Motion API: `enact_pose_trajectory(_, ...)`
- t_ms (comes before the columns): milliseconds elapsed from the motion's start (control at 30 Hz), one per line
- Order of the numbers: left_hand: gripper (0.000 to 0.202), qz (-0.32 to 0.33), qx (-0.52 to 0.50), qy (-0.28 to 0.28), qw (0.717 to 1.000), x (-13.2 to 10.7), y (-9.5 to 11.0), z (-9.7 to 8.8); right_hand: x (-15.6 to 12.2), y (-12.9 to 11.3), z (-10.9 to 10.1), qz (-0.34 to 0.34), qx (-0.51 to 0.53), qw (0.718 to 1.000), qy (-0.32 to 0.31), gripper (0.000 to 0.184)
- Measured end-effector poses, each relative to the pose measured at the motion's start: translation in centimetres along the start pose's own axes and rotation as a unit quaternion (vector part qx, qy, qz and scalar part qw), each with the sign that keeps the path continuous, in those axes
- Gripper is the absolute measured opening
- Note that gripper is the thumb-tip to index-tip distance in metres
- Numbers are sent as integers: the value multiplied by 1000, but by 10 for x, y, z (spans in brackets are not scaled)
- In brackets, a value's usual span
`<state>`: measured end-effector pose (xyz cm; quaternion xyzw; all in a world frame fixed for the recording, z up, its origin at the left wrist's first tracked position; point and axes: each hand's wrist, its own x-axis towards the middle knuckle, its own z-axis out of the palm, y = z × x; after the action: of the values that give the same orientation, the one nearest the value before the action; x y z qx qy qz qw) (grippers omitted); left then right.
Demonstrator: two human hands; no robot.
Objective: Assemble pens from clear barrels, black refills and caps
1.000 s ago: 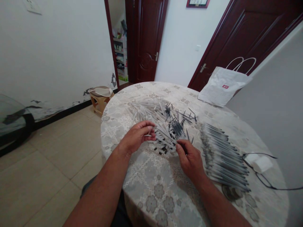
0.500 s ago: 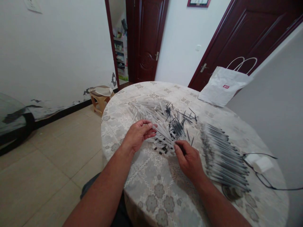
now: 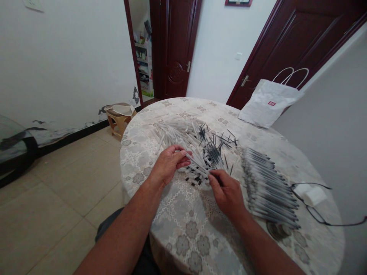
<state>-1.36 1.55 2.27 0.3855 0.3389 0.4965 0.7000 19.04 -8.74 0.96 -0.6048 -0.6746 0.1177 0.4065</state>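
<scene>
Nearest, the right hand rests on the counter, its fingers pinched narrow at the near edge of the heap of barrels; what they grip cannot be told. Just beyond, the left hand holds one white barrel in closed fingers. Black refills lie mid-heap, finished pens in a row at right, a white bag farthest.

The head-worn camera looks forward and down, close over the left hand and right hand at a round table.
</scene>
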Motion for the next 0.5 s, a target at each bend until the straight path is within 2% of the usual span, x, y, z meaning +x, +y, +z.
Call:
enact_pose_trajectory(100,22,0,6,-6,1000,-1,0,1,2,1,3,115,150,981,-42,25)
enact_pose_trajectory(233,21,5,5,-5,1000,0,-3,2,6,2,9,256,370,890,-76,31)
enact_pose_trajectory(333,22,7,2,-5,1000,-1,-3,4,9,0,12,312,435,840,-85,36)
enact_pose_trajectory(400,24,4,8,-5,1000,-1,-1,4,10,-1,12,325,441,831,-102,37)
enact_pose_trajectory(433,24,4,16,-5,1000,-1,0,5,11,-1,11,319,432,836,-112,36)
enact_pose_trajectory(500,26,6,21,-2,1000,-1,3,4,13,-1,8,280,383,870,-136,31)
